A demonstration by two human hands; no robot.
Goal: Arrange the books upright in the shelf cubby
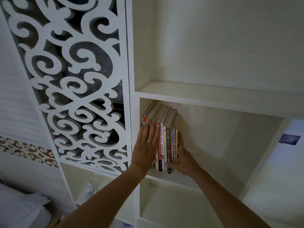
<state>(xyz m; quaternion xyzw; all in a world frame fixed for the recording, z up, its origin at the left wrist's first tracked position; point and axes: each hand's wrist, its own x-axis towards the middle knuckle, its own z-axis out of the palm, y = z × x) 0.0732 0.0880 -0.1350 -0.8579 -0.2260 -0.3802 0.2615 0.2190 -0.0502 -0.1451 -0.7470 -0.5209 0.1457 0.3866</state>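
Observation:
Several thin books [166, 142] stand upright, spines outward, packed against the left wall of a cream shelf cubby [230, 139]. My left hand [147, 145], a ring on one finger, lies flat with straight fingers against the spines of the leftmost books. My right hand [183, 157] cups the right end of the row: its fingers reach along the outermost book's side and its thumb runs under the bottoms of the spines. The right two thirds of the cubby hold nothing.
A white scroll-cut lattice panel [77, 83] stands left of the shelf. Further cubbies lie above [213, 46] and below [181, 204]. A bed or cushion [21, 209] shows at the lower left. A small dark picture [289, 139] hangs at the far right.

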